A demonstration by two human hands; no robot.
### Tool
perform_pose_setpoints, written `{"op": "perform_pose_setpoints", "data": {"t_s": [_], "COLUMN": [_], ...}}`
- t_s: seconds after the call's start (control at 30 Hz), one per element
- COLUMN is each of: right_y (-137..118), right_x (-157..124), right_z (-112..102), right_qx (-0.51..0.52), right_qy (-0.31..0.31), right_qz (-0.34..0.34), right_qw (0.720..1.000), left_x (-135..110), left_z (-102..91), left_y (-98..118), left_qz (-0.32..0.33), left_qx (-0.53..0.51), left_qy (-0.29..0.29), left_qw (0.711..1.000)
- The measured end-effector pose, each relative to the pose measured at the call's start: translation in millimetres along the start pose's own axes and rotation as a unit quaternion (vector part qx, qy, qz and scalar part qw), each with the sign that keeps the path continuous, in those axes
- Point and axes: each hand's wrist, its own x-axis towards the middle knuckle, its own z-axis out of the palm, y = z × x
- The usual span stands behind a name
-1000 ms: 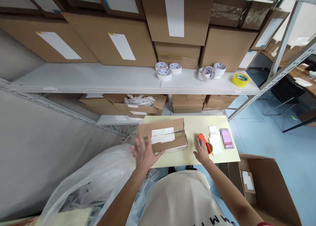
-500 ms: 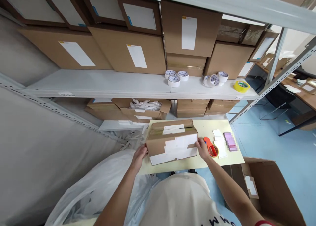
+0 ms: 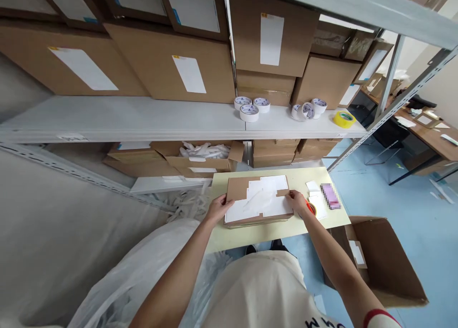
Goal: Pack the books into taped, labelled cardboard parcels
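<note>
A brown cardboard box (image 3: 238, 189) lies on the pale yellow table (image 3: 246, 237), its upper face largely covered by white labels (image 3: 263, 196). My left hand (image 3: 217, 209) grips the box's left side, thumb on the top face. On the opposite side my right hand (image 3: 296, 201) holds the right edge, fingertips over the label. Partly hidden behind my right wrist is a red tape dispenser (image 3: 310, 206). Several white paper slips (image 3: 320, 206) and a blurred purple object (image 3: 330, 196) lie farther right on the table.
A metal shelf (image 3: 171, 115) with large cartons stands beyond the table, carrying white tape rolls (image 3: 249, 113) and a yellow tape roll (image 3: 344, 119). An open carton (image 3: 390, 261) sits on the floor at right. Clear plastic bags (image 3: 143, 275) bulge at left.
The box has been tipped over, so the labelled side that faced me is now on top. Both hands went round with it. The view has shifted slightly.
</note>
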Motion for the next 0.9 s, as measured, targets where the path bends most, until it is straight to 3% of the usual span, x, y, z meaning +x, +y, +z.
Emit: {"op": "perform_pose_setpoints", "data": {"t_s": [0.17,0.3,0.4,0.5,0.6,0.7,0.83,0.9], "right_y": [4.2,9.6,34.7,76.1,108.7,115.5,109.9,116.5], "right_x": [-3.6,-4.9,-11.7,-23.1,-30.2,-24.6,-9.9,-12.0], "right_z": [3.5,9.3,11.5,10.0,9.5,14.7,16.0,7.7], "right_qx": [0.006,0.033,0.059,0.007,-0.113,-0.187,-0.209,-0.167], "right_qy": [0.006,0.011,0.045,0.103,0.093,0.030,-0.022,-0.024], "right_qz": [0.002,0.003,-0.001,0.000,0.002,0.041,0.107,0.085], "right_qw": [1.000,0.999,0.997,0.995,0.989,0.981,0.972,0.982], "left_x": [-1.0,-0.8,-4.9,-9.5,-8.7,-3.5,4.4,11.1], "left_z": [-0.4,0.5,8.5,31.0,70.9,122.4,189.3,216.3], "left_y": [-5.7,3.1,20.2,44.2,70.1,92.6,113.3,118.9], "left_qz": [0.004,-0.001,0.058,0.152,0.230,0.272,0.238,0.216], "left_qx": [0.036,0.137,0.267,0.348,0.366,0.360,0.366,0.379], "left_qy": [-0.021,0.045,0.119,0.124,0.064,-0.043,-0.244,-0.291], "left_qw": [0.999,0.990,0.955,0.917,0.899,0.891,0.866,0.851]}}
